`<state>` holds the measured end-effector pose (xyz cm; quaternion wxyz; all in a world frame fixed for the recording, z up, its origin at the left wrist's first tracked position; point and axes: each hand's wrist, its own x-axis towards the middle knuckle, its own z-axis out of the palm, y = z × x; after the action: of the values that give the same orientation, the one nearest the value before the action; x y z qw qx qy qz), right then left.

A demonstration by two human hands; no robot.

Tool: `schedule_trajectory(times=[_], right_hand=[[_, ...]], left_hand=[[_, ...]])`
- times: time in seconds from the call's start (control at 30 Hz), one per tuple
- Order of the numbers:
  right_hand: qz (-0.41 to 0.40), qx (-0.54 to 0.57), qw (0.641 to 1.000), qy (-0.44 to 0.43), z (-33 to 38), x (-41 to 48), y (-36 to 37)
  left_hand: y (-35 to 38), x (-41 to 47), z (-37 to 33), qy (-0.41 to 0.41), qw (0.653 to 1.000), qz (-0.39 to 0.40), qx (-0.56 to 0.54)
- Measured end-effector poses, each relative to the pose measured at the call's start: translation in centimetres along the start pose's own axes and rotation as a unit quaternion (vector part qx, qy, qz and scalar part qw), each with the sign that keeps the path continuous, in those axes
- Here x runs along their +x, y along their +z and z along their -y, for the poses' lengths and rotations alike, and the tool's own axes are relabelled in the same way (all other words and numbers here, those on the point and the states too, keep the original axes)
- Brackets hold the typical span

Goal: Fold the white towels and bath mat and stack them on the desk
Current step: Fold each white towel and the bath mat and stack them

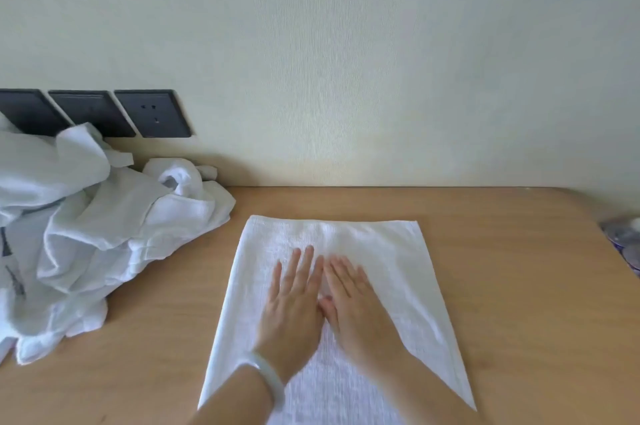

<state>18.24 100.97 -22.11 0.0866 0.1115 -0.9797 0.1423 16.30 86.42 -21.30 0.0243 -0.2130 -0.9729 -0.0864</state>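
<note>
A white towel [391, 262] lies flat on the wooden desk [512, 303], stretching from mid-desk down to the front edge. My left hand [294, 307] rests palm-down on its middle, fingers spread, with a pale bangle on the wrist. My right hand [356, 307] lies flat beside it, touching it, fingers pointing away from me. Neither hand grips anything. A crumpled heap of white towels [86, 237] sits on the desk's left side, apart from the flat towel.
Three dark wall socket plates [152, 113] sit above the heap at the left. A small shiny purple-grey object [623, 241] lies at the desk's right edge. The wall runs along the back of the desk.
</note>
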Motion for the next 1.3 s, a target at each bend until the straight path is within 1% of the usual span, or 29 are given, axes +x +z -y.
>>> schedule_trajectory(times=[0.07,0.1,0.13,0.2,0.27,0.3,0.37,0.4,0.47,0.53,0.57,0.63,0.7,0.8,0.9,1.0,1.07,1.17,1.2,1.27,1.3], right_hand=[[0.054,-0.035,0.997,-0.049,-2.5,1.6,0.8],[0.057,-0.062,0.994,-0.066,-4.4,1.9,0.8],[0.053,-0.079,0.993,-0.065,-6.4,2.1,0.6],[0.023,-0.055,0.998,-0.004,-9.7,2.1,-0.4],[-0.038,0.005,0.995,0.095,-11.8,2.1,-1.7],[-0.071,0.042,0.985,0.153,-12.6,2.2,-2.2],[-0.114,0.128,0.95,0.262,-13.4,3.3,-3.1],[-0.12,0.168,0.927,0.313,-13.7,4.4,-3.6],[-0.081,0.275,0.871,0.398,-14.5,6.7,-4.2],[-0.009,0.388,0.815,0.43,-15.0,8.4,-4.9],[0.019,0.421,0.795,0.436,-15.4,8.9,-5.0],[0.046,0.442,0.777,0.446,-16.2,9.1,-5.3],[0.052,0.452,0.77,0.447,-16.4,9.0,-5.7],[0.068,0.459,0.77,0.438,-16.3,8.9,-6.3],[0.078,0.471,0.748,0.462,-16.2,9.2,-6.4],[0.078,0.442,0.773,0.448,-16.1,9.2,-6.2],[0.041,0.431,0.79,0.434,-16.0,9.3,-6.2],[-0.08,0.42,0.809,0.404,-15.7,9.4,-6.1],[-0.103,0.405,0.817,0.397,-15.6,9.4,-5.8],[-0.117,0.387,0.823,0.4,-15.3,9.0,-5.0],[-0.115,0.393,0.816,0.409,-15.3,8.8,-4.6]], left_hand=[[1.1,1.5,2.8,-0.027,0.999,0.011,0.022],[1.4,1.5,4.4,-0.048,0.998,0.016,0.028],[1.5,1.2,6.1,-0.07,0.997,0.02,0.034],[1.3,0.3,8.5,-0.12,0.992,0.02,0.019],[0.6,0.0,9.3,-0.159,0.987,0.018,-0.027],[0.2,0.3,9.5,-0.181,0.982,0.013,-0.056],[-0.8,1.8,9.5,-0.242,0.964,-0.001,-0.11],[-1.4,3.0,9.5,-0.266,0.955,-0.014,-0.133],[-2.4,5.4,9.7,-0.301,0.934,-0.03,-0.191],[-3.0,7.2,10.0,-0.335,0.908,-0.025,-0.249],[-3.1,7.9,10.2,-0.345,0.901,-0.022,-0.263],[-3.2,8.5,10.4,-0.354,0.896,-0.016,-0.268],[-3.5,8.8,10.5,-0.367,0.89,-0.017,-0.27],[-3.9,9.1,10.7,-0.392,0.877,-0.021,-0.277],[-3.8,9.3,11.1,-0.406,0.868,-0.018,-0.287],[-3.9,9.3,11.5,-0.41,0.851,-0.032,-0.327],[-4.2,9.3,11.9,-0.406,0.841,-0.043,-0.354],[-4.5,9.3,12.8,-0.406,0.821,-0.055,-0.398],[-4.4,9.3,13.2,-0.405,0.816,-0.057,-0.409],[-4.5,9.6,13.1,-0.398,0.819,-0.051,-0.41],[-4.5,9.7,12.9,-0.393,0.824,-0.045,-0.406]])
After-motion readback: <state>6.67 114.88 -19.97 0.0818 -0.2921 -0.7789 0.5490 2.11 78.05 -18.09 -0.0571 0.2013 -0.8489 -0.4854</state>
